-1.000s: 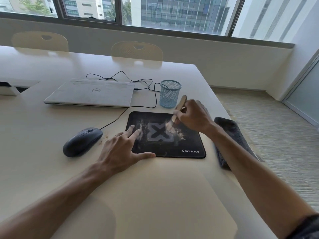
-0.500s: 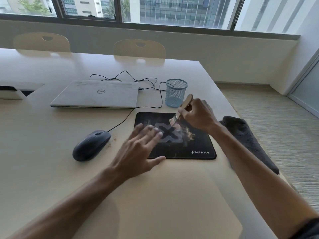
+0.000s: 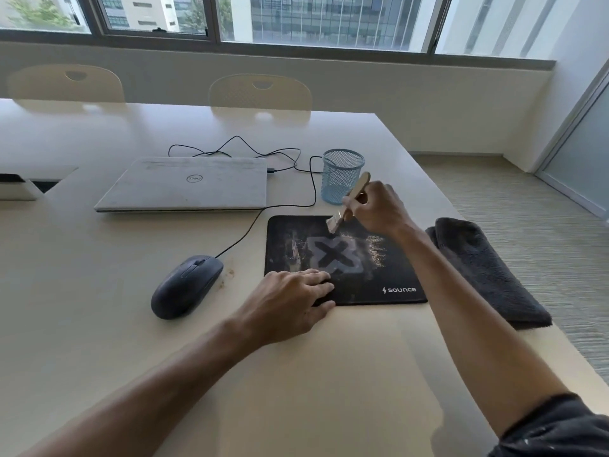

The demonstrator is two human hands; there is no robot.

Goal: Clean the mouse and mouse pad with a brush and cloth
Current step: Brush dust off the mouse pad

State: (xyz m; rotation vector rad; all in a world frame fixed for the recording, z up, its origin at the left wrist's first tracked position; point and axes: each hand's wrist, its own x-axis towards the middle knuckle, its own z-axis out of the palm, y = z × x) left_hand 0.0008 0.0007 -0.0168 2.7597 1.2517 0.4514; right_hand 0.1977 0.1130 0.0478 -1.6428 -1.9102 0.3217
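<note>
The right hand [image 3: 375,207] grips the wooden handle of a brush [image 3: 349,202], its pale bristles touching the far edge of the black mouse pad [image 3: 389,275] just below the hand. The left hand [image 3: 290,301] presses down on the pad's near left corner, fingers laid flat on the fabric and the thumb along the near edge. Between the two hands the pad shows light dust around its grey X (a streak also lies near its left side). Left of the left hand sits the dark mouse [image 3: 186,285] on the counter [image 3: 99,291]. Right of the right forearm lies a folded dark cloth [image 3: 487,268]. Beyond the brush stands a blue mesh cup [image 3: 341,176], with a closed laptop [image 3: 188,186] further left.
</note>
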